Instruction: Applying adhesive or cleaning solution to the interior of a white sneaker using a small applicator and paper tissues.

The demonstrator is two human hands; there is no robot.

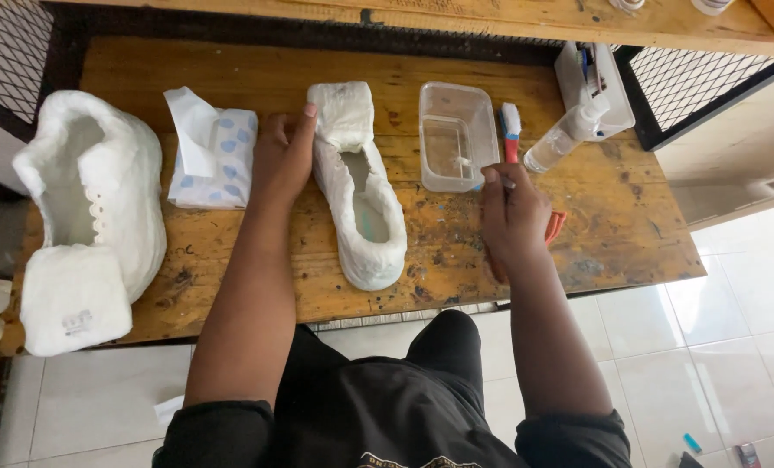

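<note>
A white shoe (362,204) wrapped in damp white tissue lies lengthwise in the middle of the wooden table (595,251). My left hand (283,156) rests against its far left side, thumb touching the tissue-covered tongue. My right hand (512,212) holds a thin stick-like tool whose white tip reaches into a clear plastic tub (456,134) holding a little water. A red-handled toothbrush (512,130) with a blue and white head lies partly under that hand.
A second tissue-wrapped white shoe (92,217) lies at the left. A tissue pack with blue dots (218,156) sits beside my left hand. A clear spray bottle (569,134) and a white tray (591,82) stand at the far right. Black mesh panels flank the table.
</note>
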